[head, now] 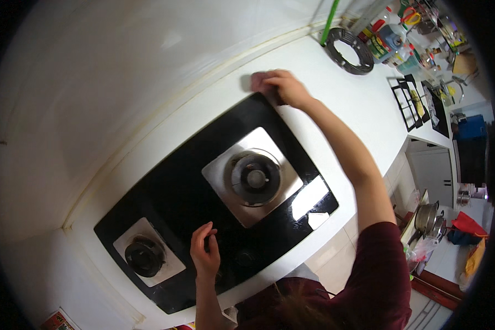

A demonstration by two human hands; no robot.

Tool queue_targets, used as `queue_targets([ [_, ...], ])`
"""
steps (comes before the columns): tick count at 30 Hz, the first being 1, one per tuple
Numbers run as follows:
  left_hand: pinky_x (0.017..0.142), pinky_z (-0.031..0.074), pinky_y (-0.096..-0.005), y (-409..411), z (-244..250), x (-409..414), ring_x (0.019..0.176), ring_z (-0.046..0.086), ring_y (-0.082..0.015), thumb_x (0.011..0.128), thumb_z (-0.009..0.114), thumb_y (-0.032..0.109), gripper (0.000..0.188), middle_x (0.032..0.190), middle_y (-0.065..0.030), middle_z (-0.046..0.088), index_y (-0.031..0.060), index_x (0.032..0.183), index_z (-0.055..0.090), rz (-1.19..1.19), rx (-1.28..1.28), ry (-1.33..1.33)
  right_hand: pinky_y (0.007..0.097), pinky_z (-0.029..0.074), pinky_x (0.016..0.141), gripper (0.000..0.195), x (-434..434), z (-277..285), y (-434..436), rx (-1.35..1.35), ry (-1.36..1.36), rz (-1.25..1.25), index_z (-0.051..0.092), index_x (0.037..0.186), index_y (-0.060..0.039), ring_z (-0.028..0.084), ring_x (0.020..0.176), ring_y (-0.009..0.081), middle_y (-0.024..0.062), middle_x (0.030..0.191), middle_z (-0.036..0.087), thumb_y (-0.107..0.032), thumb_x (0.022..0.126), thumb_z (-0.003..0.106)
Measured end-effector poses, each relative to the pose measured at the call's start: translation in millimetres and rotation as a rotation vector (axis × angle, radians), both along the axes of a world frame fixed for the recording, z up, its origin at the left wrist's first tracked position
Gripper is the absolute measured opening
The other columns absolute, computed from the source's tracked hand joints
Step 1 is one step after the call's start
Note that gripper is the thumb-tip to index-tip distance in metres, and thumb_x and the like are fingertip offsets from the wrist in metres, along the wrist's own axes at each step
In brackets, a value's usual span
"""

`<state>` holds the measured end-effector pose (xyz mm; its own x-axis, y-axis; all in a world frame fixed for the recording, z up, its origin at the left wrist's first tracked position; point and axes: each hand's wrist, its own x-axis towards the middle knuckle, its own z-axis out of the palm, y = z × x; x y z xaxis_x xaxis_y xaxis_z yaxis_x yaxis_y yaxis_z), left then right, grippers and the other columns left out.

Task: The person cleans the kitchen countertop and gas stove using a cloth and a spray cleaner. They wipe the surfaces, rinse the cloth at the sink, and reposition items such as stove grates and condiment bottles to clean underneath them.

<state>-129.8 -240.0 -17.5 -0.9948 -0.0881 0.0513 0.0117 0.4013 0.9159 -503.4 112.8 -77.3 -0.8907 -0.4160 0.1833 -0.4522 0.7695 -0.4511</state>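
Note:
My right hand (289, 87) presses a purplish cloth (260, 81) onto the white countertop, at the far right corner of a black glass gas hob (181, 181). The cloth looks slightly blurred and the fingers partly cover it. Over the front part of the hob hovers my left hand (205, 249), holding nothing, its fingers loosely curled and apart from the thumb. Right of that hand is the larger burner (255, 178) on a square steel plate. To its left sits the smaller burner (145, 256) on its own plate. Neither burner carries a pan support.
A dark ring-shaped pan support (350, 51) lies on the countertop (354, 107) beside a green pole (330, 22). Bottles (387, 43) crowd the back corner. A square black grate (410, 103) rests near the sink. Pots (427, 218) stand on a table behind me.

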Motion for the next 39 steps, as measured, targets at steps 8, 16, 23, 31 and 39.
queue_targets([
  [8,0.086,0.052,-0.0330,35,3,-7,0.099,0.065,-0.0206,0.097,0.051,0.007,0.025,0.120,-0.0144,0.059,0.0026,0.120,0.060,-0.087,-0.026,-0.044,0.0386,0.046,0.095,0.016,172,12,57,-0.197,-0.302,-0.086,0.061,0.092,-0.0081,0.054,0.114,0.0300,0.0075,0.124,0.058,0.000,0.078,0.060],
  [16,0.086,0.051,-0.0324,36,11,19,0.096,0.066,-0.0212,0.091,0.057,-0.001,0.026,0.118,-0.0131,0.062,0.0034,0.116,0.060,-0.020,-0.004,0.004,0.0357,0.049,0.089,0.019,250,93,88,-0.338,-0.253,-0.209,0.063,0.087,-0.0025,0.061,0.103,0.0292,0.0130,0.101,0.061,0.007,0.074,0.052],
  [23,0.085,0.053,-0.0320,-7,20,75,0.099,0.066,-0.0221,0.094,0.054,0.001,0.024,0.121,-0.0147,0.060,0.0029,0.117,0.060,0.149,-0.027,0.035,0.0411,0.043,0.100,0.029,89,45,-124,-0.275,-0.646,-0.020,0.064,0.106,0.0019,0.054,0.116,0.0367,0.0219,0.123,0.056,-0.003,0.079,0.055],
  [31,0.084,0.053,-0.0327,-43,22,149,0.098,0.066,-0.0226,0.095,0.052,0.000,0.022,0.122,-0.0149,0.059,0.0021,0.115,0.060,0.411,0.022,-0.030,0.0495,0.033,0.106,0.037,241,-22,-337,-0.189,0.121,0.316,0.059,0.111,-0.0080,0.048,0.121,0.0397,0.0208,0.132,0.049,0.005,0.076,0.055],
  [39,0.082,0.053,-0.0312,-82,27,194,0.093,0.067,-0.0236,0.089,0.055,-0.007,0.025,0.118,-0.0154,0.062,0.0007,0.111,0.062,0.579,0.008,-0.008,0.0442,0.032,0.112,0.030,291,55,-288,0.275,-0.291,0.889,0.063,0.105,-0.0079,0.046,0.129,0.0328,0.0161,0.139,0.047,0.000,0.076,0.061],
])
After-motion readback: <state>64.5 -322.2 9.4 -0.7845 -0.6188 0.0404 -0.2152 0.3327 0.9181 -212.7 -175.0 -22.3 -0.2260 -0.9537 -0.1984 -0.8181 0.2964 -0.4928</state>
